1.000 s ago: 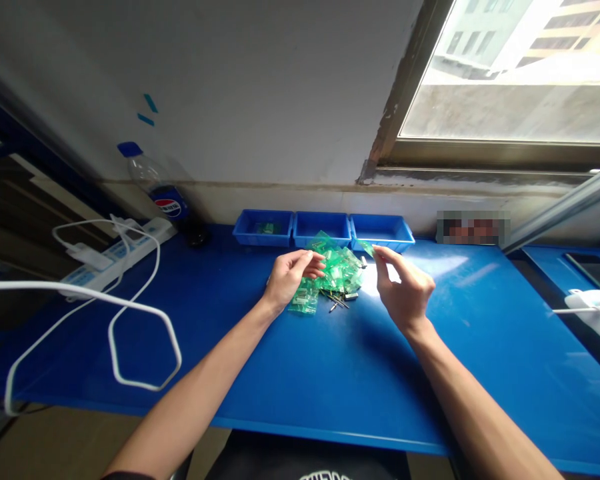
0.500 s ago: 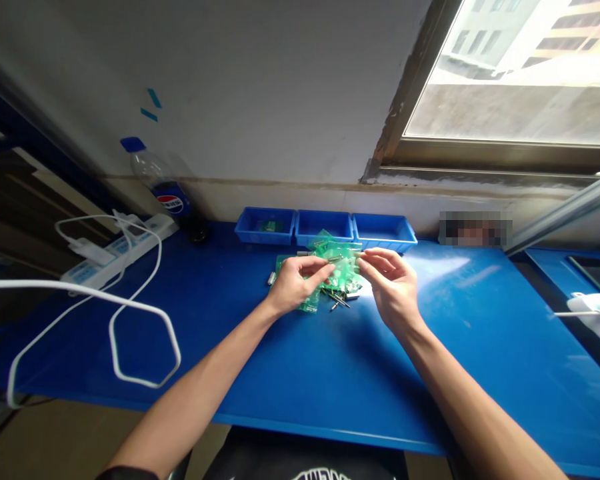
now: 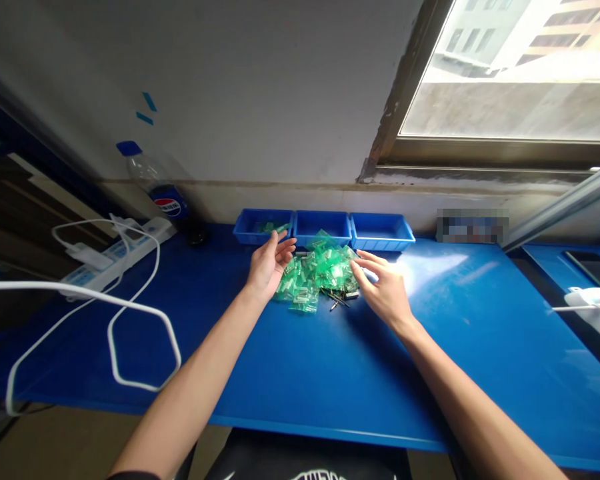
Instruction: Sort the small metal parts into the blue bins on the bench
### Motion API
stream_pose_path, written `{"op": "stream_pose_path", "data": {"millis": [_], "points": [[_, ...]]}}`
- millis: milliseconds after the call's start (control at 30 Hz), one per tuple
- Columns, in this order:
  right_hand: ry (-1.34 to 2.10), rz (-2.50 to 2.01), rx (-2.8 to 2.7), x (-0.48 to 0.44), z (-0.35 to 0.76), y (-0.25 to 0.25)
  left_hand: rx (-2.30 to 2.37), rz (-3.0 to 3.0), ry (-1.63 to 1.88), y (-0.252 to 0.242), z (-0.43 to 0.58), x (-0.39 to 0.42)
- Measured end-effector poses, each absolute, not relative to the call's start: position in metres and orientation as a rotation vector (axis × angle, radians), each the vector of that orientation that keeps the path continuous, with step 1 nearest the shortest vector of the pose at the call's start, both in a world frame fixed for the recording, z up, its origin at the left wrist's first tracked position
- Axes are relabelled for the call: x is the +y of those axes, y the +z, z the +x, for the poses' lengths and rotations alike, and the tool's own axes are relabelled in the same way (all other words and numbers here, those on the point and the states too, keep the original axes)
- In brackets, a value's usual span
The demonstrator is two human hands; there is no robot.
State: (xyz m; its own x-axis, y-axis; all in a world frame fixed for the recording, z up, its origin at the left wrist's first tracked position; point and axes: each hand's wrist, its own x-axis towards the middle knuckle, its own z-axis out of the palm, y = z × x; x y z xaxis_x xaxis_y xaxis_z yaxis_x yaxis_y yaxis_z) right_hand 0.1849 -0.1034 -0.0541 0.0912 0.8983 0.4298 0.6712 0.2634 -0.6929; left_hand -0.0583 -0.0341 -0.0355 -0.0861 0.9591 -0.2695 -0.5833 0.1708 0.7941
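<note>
My left hand point(image 3: 267, 267) is beside the left blue bin point(image 3: 247, 237), palm turned inward and fingers spread, with nothing seen in its grasp. Close above its fingertips, a small green packet point(image 3: 281, 228) shows at the bin's right end. Green plastic bags point(image 3: 325, 263) with small parts inside form a heap in the middle of the blue table. My right hand point(image 3: 385, 287) is at the heap's right edge, its thumb and forefinger slightly apart beside a bag. Thin dark metal pins point(image 3: 336, 298) lie at the heap's front.
A middle bin point(image 3: 323, 227) and a right bin point(image 3: 383, 233) stand against the wall. To the left are a cola bottle point(image 3: 167, 200), a power strip point(image 3: 117, 257) and looping white cables point(image 3: 173, 333). A phone point(image 3: 593, 267) lies far right, near a white device point(image 3: 597, 310).
My left hand has moved left and away from the heap, towards the left bin, and its fingers have opened. My right hand has shifted slightly left; the thin metal piece between the hands no longer shows.
</note>
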Motion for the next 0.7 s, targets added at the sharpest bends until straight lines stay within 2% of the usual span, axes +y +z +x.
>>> {"op": "stream_pose_path", "data": {"millis": [167, 400, 500, 700], "points": [[0.195, -1.415, -1.651, -0.102, 0.186, -0.055, 0.948, 0.513, 1.293, -0.025, -0.058, -0.039], [-0.080, -1.273, -1.456, -0.102, 0.193, -0.043, 0.920, 0.872, 1.217, -0.021, -0.046, -0.056], [0.090, -1.177, -1.298, -0.105, 0.190, -0.035, 0.921, 1.040, 1.182, -0.021, -0.040, -0.063], [0.756, -1.049, -1.109, -0.109, 0.181, -0.031, 0.896, 1.361, 1.064, -0.023, -0.034, -0.070]]}}
